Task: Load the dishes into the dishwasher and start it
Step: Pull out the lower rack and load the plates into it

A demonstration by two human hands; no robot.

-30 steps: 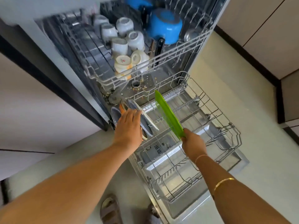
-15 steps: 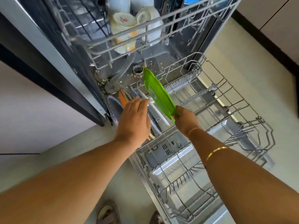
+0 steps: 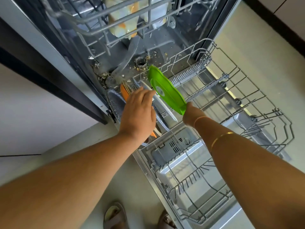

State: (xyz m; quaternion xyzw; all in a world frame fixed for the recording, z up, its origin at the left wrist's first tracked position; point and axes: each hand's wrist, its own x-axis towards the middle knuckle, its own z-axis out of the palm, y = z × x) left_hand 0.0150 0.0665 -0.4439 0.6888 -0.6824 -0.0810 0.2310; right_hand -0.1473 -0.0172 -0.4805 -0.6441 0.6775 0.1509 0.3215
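My right hand (image 3: pixel 191 114) grips a green plate (image 3: pixel 166 90) by its lower edge and holds it on edge over the left end of the pulled-out lower rack (image 3: pixel 231 100). Just left of it a white plate (image 3: pixel 163 106), a speckled grey pan (image 3: pixel 115 104) and an orange plate (image 3: pixel 123 93) stand upright in the rack. My left hand (image 3: pixel 138 113) rests on top of these standing dishes, fingers spread toward the white plate's rim. The upper rack (image 3: pixel 115 19) above holds pale cups (image 3: pixel 123 22).
The open dishwasher door (image 3: pixel 189 162) lies flat under the rack, with the detergent compartment (image 3: pixel 175 146) showing. Food crumbs surround the filter (image 3: pixel 141 62) on the tub floor. Sandalled feet (image 3: pixel 113 215) stand on the pale floor beside the door. Cabinet fronts flank the machine.
The view has dropped closer to the lower rack. My right hand has carried the green plate left and deeper, up beside the white plate. My left hand has stayed on the standing dishes.
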